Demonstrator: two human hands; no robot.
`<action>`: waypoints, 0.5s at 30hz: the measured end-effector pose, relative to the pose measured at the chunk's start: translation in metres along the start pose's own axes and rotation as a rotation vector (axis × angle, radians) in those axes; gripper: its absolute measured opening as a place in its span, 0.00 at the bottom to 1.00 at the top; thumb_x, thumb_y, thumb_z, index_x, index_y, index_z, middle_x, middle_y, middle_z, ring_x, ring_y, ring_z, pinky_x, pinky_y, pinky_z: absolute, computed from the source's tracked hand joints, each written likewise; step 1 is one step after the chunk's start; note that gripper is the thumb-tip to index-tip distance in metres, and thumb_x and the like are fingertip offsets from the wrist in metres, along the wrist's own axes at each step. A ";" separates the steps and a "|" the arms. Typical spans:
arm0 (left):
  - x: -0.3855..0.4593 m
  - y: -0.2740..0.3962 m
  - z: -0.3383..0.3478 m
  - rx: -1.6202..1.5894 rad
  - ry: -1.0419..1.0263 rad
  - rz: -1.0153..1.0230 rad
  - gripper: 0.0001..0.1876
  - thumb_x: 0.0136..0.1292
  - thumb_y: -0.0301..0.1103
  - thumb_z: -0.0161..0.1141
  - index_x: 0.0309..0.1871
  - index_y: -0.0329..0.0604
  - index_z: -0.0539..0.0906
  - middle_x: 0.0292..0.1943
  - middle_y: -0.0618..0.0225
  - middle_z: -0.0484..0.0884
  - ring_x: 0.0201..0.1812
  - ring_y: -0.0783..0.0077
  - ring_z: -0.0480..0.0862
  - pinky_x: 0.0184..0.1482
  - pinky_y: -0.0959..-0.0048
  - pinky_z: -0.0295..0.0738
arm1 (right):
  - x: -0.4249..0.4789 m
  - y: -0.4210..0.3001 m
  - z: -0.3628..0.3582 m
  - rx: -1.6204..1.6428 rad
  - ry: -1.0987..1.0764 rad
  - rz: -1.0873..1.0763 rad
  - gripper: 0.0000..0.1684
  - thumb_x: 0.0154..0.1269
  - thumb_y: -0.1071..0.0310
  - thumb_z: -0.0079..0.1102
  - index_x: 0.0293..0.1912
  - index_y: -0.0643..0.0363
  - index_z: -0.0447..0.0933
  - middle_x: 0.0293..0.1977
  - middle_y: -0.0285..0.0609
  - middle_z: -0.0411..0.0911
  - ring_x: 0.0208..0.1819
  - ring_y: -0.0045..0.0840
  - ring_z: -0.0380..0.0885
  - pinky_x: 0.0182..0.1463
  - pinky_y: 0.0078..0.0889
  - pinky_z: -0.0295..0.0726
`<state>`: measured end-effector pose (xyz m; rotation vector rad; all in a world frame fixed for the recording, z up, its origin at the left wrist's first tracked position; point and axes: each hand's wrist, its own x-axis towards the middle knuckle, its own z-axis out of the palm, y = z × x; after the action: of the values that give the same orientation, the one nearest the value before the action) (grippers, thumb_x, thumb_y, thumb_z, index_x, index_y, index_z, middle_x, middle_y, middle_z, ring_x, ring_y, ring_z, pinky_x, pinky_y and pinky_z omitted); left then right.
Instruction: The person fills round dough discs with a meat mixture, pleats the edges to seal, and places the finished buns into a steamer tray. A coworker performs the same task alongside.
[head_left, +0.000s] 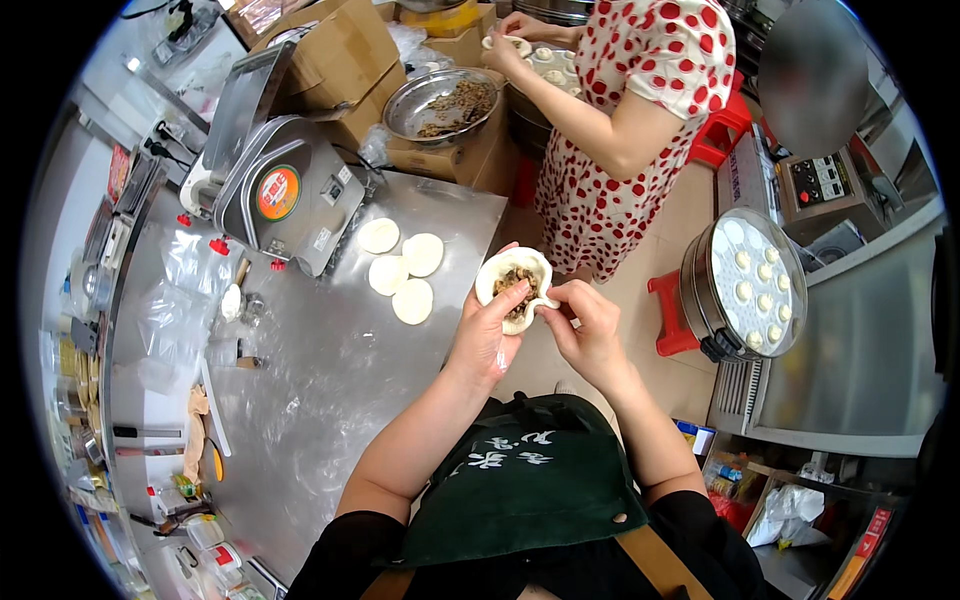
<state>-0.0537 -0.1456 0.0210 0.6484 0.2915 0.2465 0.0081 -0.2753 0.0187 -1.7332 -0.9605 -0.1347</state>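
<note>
A round dough wrapper (491, 268) lies cupped in my left hand (487, 330), its rim raised around a brown chopped filling (519, 281). My left thumb presses on the filling. My right hand (585, 326) pinches the wrapper's right edge between thumb and fingertips, where a small fold stands out. Both hands are held up in front of my apron, just beyond the edge of the steel worktable (300, 390). Several flat dough rounds (412, 301) lie on that table to the left of my hands, some touching.
A steel machine (307, 187) stands at the table's far left. Behind it, a bowl of filling (457, 105) rests on cardboard boxes (442, 161). A co-worker (622, 150) shapes dough at the back. On the right, a steamer (757, 285) with several buns sits on a red stool (670, 311).
</note>
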 end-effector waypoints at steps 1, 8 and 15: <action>0.001 -0.004 0.002 0.004 -0.010 -0.010 0.26 0.64 0.21 0.53 0.66 0.42 0.64 0.56 0.57 0.75 0.59 0.61 0.75 0.60 0.64 0.72 | -0.001 0.002 -0.005 -0.032 0.002 -0.036 0.10 0.56 0.80 0.64 0.38 0.68 0.74 0.27 0.39 0.76 0.28 0.18 0.77 0.30 0.20 0.78; 0.000 -0.016 0.019 0.092 -0.064 -0.047 0.25 0.63 0.20 0.55 0.64 0.40 0.66 0.54 0.60 0.76 0.56 0.66 0.76 0.59 0.67 0.73 | 0.002 -0.002 -0.043 0.496 -0.097 0.511 0.20 0.58 0.80 0.63 0.50 0.68 0.70 0.33 0.40 0.77 0.32 0.17 0.78 0.36 0.20 0.81; 0.001 -0.023 0.024 0.140 -0.106 -0.081 0.22 0.62 0.20 0.56 0.61 0.40 0.70 0.51 0.63 0.77 0.54 0.71 0.77 0.56 0.72 0.74 | 0.000 0.006 -0.059 0.335 -0.230 0.357 0.26 0.58 0.80 0.63 0.56 0.69 0.70 0.32 0.38 0.78 0.31 0.16 0.78 0.36 0.20 0.81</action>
<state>-0.0419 -0.1762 0.0248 0.7833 0.2338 0.1144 0.0329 -0.3255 0.0373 -1.5967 -0.7679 0.4428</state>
